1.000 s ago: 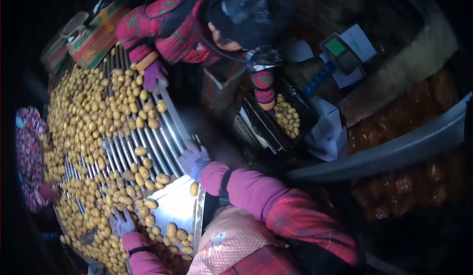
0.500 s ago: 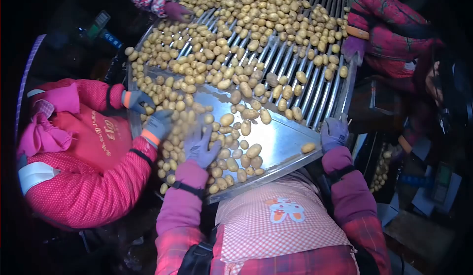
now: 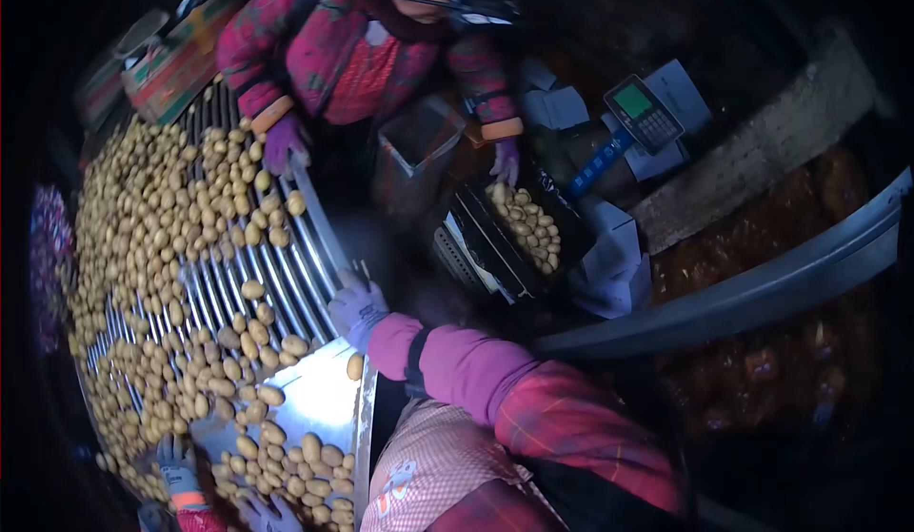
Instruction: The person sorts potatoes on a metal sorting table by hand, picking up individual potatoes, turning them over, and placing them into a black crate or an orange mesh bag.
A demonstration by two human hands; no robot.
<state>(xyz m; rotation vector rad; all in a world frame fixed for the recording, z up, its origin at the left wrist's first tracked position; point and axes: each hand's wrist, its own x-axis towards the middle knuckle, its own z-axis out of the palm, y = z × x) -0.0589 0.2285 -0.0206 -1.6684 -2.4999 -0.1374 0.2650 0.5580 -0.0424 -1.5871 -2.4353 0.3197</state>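
My right hand [image 3: 358, 311], in a light purple glove, rests at the corner of the sorting table's metal rim [image 3: 365, 408], its fingers laid out along the edge. A single potato [image 3: 355, 367] lies just below it on the shiny metal sheet [image 3: 319, 389]. At the bottom of the view my left hand [image 3: 268, 513], gloved alike and partly cut off, has its fingers spread beside a heap of potatoes [image 3: 290, 470]. Close to it is a co-worker's grey-gloved hand [image 3: 177, 467] with an orange cuff, among the potatoes.
Potatoes cover much of the metal rollers [image 3: 286, 265]. Across the table, another person in a floral jacket [image 3: 324, 65] has one purple glove at the rim and one at a black crate [image 3: 524, 232] of potatoes. A scale display [image 3: 645, 113] and a curved metal rail [image 3: 752, 289] are at right.
My view has swung to the right, bringing the crate and scale display into clear sight. My right hand stays at the table's corner; my left hand is now at the bottom edge.
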